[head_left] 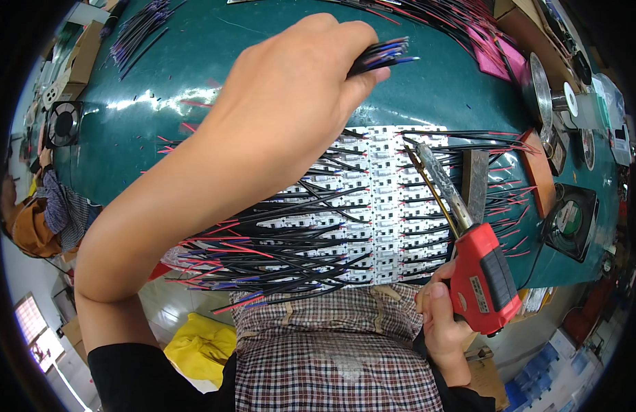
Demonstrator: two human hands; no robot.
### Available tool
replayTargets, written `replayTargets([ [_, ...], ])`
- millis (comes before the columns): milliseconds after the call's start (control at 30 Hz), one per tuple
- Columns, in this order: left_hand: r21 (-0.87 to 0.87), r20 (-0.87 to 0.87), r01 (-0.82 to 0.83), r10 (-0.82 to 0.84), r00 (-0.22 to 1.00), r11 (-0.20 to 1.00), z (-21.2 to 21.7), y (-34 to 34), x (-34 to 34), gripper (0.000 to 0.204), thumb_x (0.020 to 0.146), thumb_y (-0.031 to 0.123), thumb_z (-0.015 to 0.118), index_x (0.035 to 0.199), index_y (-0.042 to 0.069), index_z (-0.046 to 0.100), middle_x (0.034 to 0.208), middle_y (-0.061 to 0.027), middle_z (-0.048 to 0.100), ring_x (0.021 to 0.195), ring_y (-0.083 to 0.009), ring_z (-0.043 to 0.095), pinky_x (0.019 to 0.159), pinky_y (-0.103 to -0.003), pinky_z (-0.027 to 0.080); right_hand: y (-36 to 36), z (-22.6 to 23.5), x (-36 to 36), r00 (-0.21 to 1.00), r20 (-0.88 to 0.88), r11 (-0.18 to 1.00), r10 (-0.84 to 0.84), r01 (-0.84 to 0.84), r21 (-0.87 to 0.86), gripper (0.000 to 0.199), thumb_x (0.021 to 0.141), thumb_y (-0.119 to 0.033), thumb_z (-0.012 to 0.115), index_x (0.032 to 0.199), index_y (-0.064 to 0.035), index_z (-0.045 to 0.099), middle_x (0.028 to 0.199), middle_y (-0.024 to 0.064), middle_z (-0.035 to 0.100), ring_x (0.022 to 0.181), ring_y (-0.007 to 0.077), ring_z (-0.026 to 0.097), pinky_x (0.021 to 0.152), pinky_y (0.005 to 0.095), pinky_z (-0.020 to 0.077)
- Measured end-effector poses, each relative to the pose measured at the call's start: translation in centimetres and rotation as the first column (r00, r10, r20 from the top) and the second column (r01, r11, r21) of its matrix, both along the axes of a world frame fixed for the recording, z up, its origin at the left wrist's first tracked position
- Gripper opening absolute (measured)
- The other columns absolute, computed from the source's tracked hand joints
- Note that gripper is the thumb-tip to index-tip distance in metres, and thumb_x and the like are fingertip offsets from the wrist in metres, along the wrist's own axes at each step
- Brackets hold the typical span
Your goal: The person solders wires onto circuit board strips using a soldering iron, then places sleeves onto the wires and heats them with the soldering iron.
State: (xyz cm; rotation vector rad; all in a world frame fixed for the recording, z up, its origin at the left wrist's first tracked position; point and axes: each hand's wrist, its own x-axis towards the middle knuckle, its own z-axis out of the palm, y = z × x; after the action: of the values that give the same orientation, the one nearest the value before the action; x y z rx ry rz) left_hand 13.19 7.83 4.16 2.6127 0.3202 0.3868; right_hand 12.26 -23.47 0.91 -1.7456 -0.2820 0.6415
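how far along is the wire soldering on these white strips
Done: most rows of the white strips already carry black and red wires. In hand: the left hand pinches a bundle of wires, and the right hand grips the red soldering iron over the strips. What is left cannot be judged here.

soldering gun [477, 275]: 1 | cooling fans [62, 123]: 2 | solder spool [540, 89]: 1 | wires: too many to count

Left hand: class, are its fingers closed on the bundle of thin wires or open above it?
Closed. The left hand pinches a bundle of thin dark wires between thumb and fingers, raised above the green table; the wire ends jut out to the right.
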Motion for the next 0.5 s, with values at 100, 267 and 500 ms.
replayTargets([
  [100,-0.032,-0.132,0.069,-0.072,0.989,0.997,0.3,-0.9,-0.3,0.02,0.094,0.02,0.068,0.101,0.001,0.066,0.084,-0.0189,0.063,0.074,-0.0353,0.061,0.068,-0.042,0.047,0.0,0.2,-0.2,1.0,-0.024,1.0,0.01,-0.011,-0.017,0.026,0.095,0.0,0.059,0.119,0.0042,0.051,0.081,0.0088,0.054,0.048,0.0072,0.042,0.047,0.0256,0.0385],
  [267,-0.114,-0.312,0.066,-0.099,0.945,0.991,-2.5,-1.3,-1.3,0.025,0.084,0.021,0.074,0.089,-0.003,0.067,0.074,-0.0224,0.065,0.071,-0.0418,0.064,0.065,-0.048,0.049,-0.7,-0.4,-0.6,0.997,0.036,0.994,0.072,-0.068,-0.082,0.03,0.096,-0.001,0.06,0.124,0.0036,0.051,0.081,0.0087,0.056,0.049,0.0078,0.043,0.048,0.0253,0.038],
  [500,-0.09,-0.303,0.059,-0.084,0.949,0.994,-3.8,-1.6,-1.2,0.026,0.082,0.022,0.075,0.084,-0.003,0.068,0.075,-0.0238,0.065,0.072,-0.0437,0.064,0.068,-0.049,0.05,-0.6,-0.7,-0.4,0.979,0.022,0.969,0.201,-0.196,-0.153,0.022,0.099,-0.007,0.062,0.117,0.0014,0.054,0.08,0.0047,0.054,0.054,0.0075,0.047,0.049,0.0248,0.0387],
])
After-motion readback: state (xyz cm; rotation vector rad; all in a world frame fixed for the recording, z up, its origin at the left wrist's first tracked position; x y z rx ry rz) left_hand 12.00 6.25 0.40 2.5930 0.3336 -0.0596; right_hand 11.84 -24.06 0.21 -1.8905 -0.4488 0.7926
